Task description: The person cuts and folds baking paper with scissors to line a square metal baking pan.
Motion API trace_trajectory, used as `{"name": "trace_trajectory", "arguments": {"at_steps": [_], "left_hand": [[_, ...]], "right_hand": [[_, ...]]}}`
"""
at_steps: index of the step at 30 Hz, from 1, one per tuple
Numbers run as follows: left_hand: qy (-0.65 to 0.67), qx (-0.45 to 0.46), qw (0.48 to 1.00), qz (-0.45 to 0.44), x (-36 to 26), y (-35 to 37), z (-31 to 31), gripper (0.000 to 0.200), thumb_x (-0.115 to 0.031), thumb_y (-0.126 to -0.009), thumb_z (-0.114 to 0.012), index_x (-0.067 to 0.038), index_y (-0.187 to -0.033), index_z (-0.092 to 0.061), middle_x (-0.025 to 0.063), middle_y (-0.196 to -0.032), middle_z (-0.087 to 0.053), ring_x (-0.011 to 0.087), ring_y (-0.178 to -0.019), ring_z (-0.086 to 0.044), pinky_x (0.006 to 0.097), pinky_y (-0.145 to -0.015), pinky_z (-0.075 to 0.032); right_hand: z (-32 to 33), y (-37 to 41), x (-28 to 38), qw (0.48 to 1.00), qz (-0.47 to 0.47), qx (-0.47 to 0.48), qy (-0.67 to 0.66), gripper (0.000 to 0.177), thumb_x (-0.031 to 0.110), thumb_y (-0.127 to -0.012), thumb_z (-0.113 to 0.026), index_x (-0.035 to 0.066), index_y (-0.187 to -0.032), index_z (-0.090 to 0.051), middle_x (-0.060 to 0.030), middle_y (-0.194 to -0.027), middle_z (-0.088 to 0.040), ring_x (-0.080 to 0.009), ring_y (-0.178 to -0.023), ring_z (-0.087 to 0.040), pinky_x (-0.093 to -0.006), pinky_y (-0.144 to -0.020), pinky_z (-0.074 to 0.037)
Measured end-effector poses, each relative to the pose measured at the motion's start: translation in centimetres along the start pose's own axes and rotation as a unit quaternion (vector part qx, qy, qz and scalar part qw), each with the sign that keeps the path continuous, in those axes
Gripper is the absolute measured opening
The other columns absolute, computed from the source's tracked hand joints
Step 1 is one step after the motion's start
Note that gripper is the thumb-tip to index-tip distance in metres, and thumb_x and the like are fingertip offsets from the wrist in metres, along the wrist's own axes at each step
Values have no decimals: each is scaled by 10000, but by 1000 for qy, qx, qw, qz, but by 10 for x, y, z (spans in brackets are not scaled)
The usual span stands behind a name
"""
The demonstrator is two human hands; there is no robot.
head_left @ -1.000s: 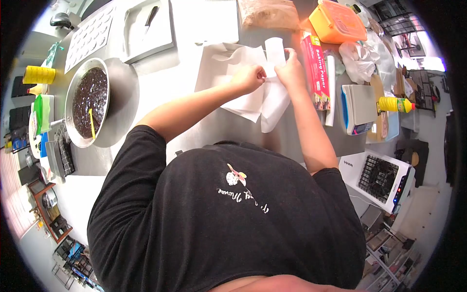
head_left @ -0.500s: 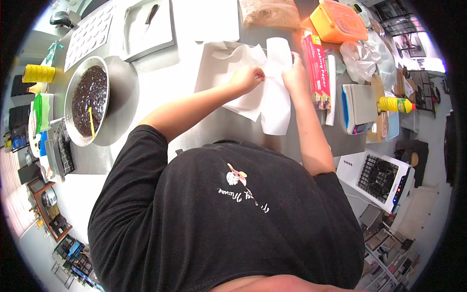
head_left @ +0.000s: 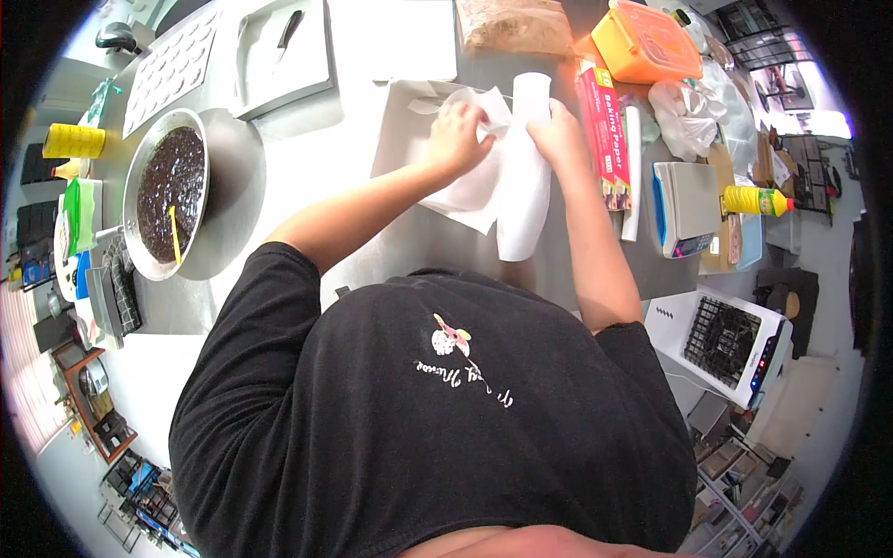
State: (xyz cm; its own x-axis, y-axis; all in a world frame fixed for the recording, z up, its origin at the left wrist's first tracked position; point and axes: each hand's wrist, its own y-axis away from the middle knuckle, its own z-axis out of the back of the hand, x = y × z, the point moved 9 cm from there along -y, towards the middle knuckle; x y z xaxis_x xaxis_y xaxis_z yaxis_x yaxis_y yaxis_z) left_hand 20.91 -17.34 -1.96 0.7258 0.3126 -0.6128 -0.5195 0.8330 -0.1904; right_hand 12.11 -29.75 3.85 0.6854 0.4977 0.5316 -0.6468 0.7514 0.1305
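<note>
A long white strip of baking paper [head_left: 523,177] hangs over the steel table [head_left: 307,149], curled at its top and bottom ends. My right hand [head_left: 561,133] pinches its right edge near the top. My left hand [head_left: 458,133] grips the crumpled sheets of baking paper [head_left: 465,191] just left of the strip, fingers closed on them. Under both lies a flat white sheet [head_left: 400,126]. The red baking paper box [head_left: 603,135] lies right beside my right hand.
A metal bowl of dark batter [head_left: 170,191] with a yellow spatula stands at the left. A white tray with a knife [head_left: 284,56], a dotted mat [head_left: 169,70], an orange container [head_left: 646,42], a bagged brown block [head_left: 512,26], a scale [head_left: 688,205] and yellow bottle [head_left: 755,199] ring the work area.
My left hand has moved up and left onto the crumpled sheets. The strip has straightened and curled narrower, and my right hand has shifted slightly up along it.
</note>
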Motion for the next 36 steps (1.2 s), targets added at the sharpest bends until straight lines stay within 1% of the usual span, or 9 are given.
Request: {"name": "trace_trajectory", "arguments": {"at_steps": [2,3,6,13,16,18,21,34,36], "left_hand": [[-27,-132,987,91,22,-4,25,413,-274,-695,-719,-138,-1053,-563,99,-1133,-511,312,-1075,-444,414,-933,-383],[-40,-115,988,100,28,-9,24,588,-280,-683,-732,-163,-1200,-476,99,-1250,-414,299,-1152,-395,432,-946,-367],[-100,-54,991,78,20,-22,33,608,-277,-677,-740,-187,-1223,-486,102,-1229,-436,298,-1155,-401,432,-961,-350],[-99,-68,991,-63,9,-31,39,183,-301,-735,-681,-182,-873,-689,-39,-1102,-596,225,-1124,-452,435,-955,-299],[-96,-12,990,-104,1,-29,34,144,-274,-754,-665,-216,-884,-684,-58,-1036,-633,198,-1071,-496,448,-944,-297],[-99,-28,986,-130,-5,-27,36,145,-261,-762,-656,-243,-904,-678,-68,-1000,-636,193,-1054,-504,450,-944,-295],[-108,-40,981,-159,-13,-24,36,192,-231,-776,-636,-296,-955,-663,-69,-955,-633,190,-1032,-513,454,-944,-293],[-130,-42,974,-182,-17,-21,33,306,-169,-806,-584,-348,-1046,-649,-22,-923,-604,207,-997,-515,454,-923,-321],[-121,-51,975,-179,-15,-21,34,313,-153,-802,-579,-340,-1040,-655,-21,-919,-605,210,-1001,-515,452,-922,-323]], "right_hand": [[0,-9,5,1000,2,0,16,362,239,-755,-521,67,-1065,-601,-217,-1042,-624,-373,-1004,-584,-444,-842,-461],[1,-13,7,999,4,1,33,351,254,-764,-511,63,-1042,-610,-221,-1036,-624,-375,-1003,-583,-446,-841,-462],[5,-22,13,998,-10,-8,64,342,261,-767,-509,67,-1027,-617,-213,-1028,-628,-364,-997,-590,-447,-839,-465],[8,-31,19,994,10,-51,91,279,197,-779,-492,126,-1010,-632,-153,-1012,-646,-334,-974,-603,-444,-806,-474],[4,-28,34,990,94,-53,89,256,166,-786,-492,138,-996,-636,-122,-995,-652,-321,-958,-607,-436,-788,-478],[-8,-24,48,982,162,16,96,372,141,-755,-539,125,-1120,-611,-134,-1067,-631,-309,-995,-595,-420,-822,-476],[-22,-25,50,973,194,50,114,359,132,-769,-530,108,-1116,-621,-139,-1103,-615,-299,-1016,-586,-404,-853,-466],[-42,-42,43,955,195,171,142,360,112,-792,-475,117,-1116,-633,-147,-1111,-617,-299,-1039,-581,-381,-890,-456],[-52,-31,48,922,191,268,202,376,102,-782,-486,93,-1132,-623,-150,-1119,-613,-289,-1049,-581,-377,-899,-451]]}}
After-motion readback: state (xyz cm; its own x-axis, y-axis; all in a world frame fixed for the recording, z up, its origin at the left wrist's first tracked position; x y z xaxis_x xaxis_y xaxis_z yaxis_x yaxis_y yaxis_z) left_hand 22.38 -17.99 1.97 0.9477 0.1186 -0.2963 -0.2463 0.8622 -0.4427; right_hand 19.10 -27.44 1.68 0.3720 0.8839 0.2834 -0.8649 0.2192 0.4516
